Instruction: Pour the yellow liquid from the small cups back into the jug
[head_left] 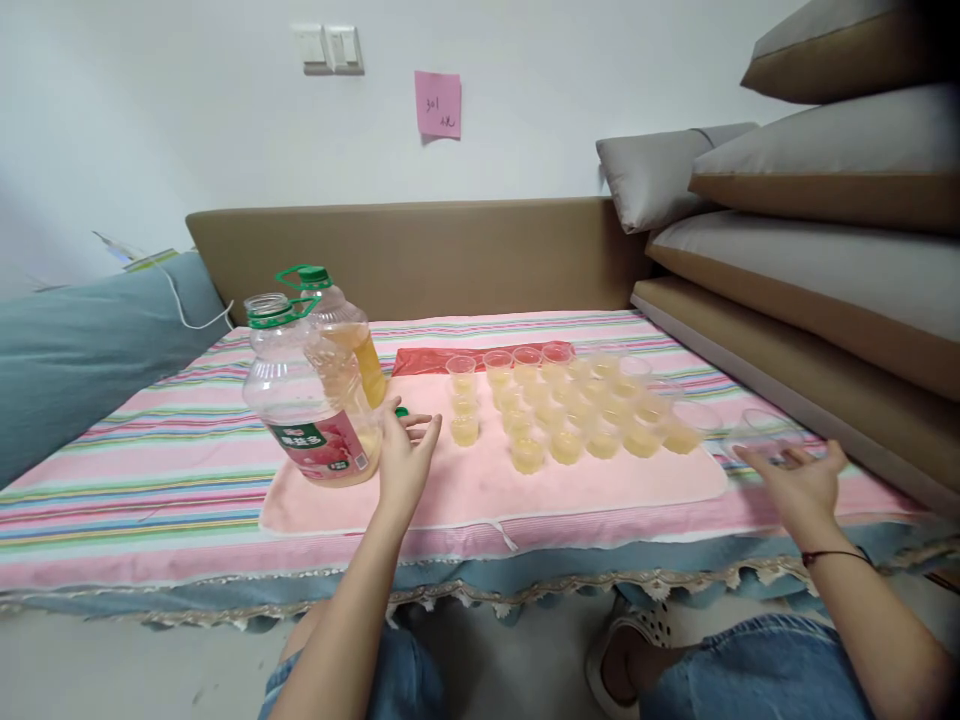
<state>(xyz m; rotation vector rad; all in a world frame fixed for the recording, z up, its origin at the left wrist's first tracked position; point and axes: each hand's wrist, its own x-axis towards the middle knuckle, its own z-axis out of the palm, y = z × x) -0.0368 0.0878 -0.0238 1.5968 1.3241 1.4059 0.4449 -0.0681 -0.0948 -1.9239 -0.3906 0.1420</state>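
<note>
My left hand (406, 455) is open, fingers spread, beside a large clear bottle (274, 385) with a pink and green label and no cap on its neck. A green cap (402, 411) shows just behind the fingers. Behind stands a second bottle (367, 365), capped in green and partly filled with yellow liquid. My right hand (802, 485) is at the right, fingers apart, at a clear plastic cup (761, 425); whether they touch is unclear. Between my hands, rows of small clear cups (566, 445) hold pale yellow liquid.
The cups stand on a pink cloth (450, 495) over a striped cover (150, 500). A red plastic bag (427, 360) lies behind them. Stacked grey-brown cushions (817, 240) rise at the right. A blue bolster (105, 330) lies at the left, and a brown backrest (480, 260) borders the rear.
</note>
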